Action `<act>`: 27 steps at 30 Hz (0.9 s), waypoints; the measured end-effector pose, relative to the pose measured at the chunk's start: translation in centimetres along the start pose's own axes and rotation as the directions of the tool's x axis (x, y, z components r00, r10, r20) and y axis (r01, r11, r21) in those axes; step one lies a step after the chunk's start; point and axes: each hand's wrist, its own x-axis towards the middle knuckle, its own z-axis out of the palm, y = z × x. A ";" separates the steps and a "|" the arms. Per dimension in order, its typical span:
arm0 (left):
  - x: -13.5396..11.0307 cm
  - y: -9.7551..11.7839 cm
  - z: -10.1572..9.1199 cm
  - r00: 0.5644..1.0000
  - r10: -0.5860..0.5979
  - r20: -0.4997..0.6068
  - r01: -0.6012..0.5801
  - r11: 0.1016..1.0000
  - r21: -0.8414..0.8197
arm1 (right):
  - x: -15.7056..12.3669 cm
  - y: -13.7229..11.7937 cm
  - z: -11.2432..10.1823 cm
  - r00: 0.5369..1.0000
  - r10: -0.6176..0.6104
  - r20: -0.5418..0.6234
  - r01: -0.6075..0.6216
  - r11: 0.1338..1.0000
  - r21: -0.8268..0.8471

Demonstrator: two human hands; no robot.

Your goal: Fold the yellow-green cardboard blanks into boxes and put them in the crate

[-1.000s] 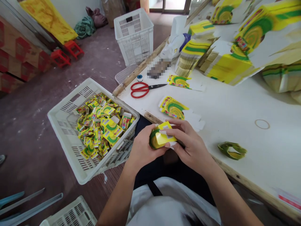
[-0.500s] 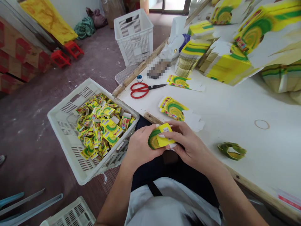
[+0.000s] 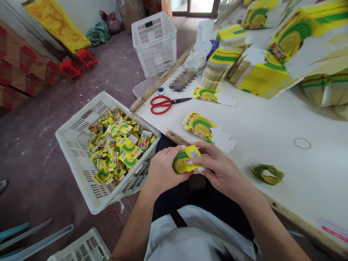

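Between both hands, above my lap at the table's front edge, is a small yellow and green cardboard box. My left hand is wrapped round its left end. On the other end, my right hand is closed with fingers over the yellow face and the white flaps; part of the flaps is hidden. Just beyond my hands lies a flat printed carton with its white flaps to the right, and another flat carton is farther back. To my left a white plastic crate holds many small folded boxes of the same print.
Red-handled scissors and a small blue-topped spool lie on the white table. Stacks of flat cartons stand at the back right. A green strip ring and a rubber band lie to the right. Another white crate stands beyond.
My right fingers have shifted slightly on the box, showing more of its barcode on the yellow face. Both hands stay in about the same place.
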 end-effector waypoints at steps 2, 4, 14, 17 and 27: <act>0.0 -0.1 0.0 1.000 0.014 0.012 -0.014 1.000 -0.001 | -0.3 0.2 -0.2 1.000 0.008 0.021 -0.008 1.000 0.018; 0.1 -0.1 0.0 0.999 0.033 0.020 -0.033 0.999 -0.006 | -0.4 0.3 -0.5 0.999 0.009 0.031 -0.010 1.000 0.019; 0.0 0.0 0.4 0.994 0.004 0.109 -0.001 0.999 -0.033 | -0.2 0.2 -1.5 0.991 0.062 0.115 -0.065 0.998 0.020; 0.1 0.0 0.4 0.995 -0.001 0.096 0.000 1.000 0.003 | -0.2 0.0 -1.4 0.990 0.074 0.118 -0.074 0.997 -0.003; 0.1 -0.6 0.9 0.997 -0.042 -0.060 0.046 0.997 0.061 | 0.3 -0.6 3.0 0.933 0.341 -0.114 -0.302 0.916 0.265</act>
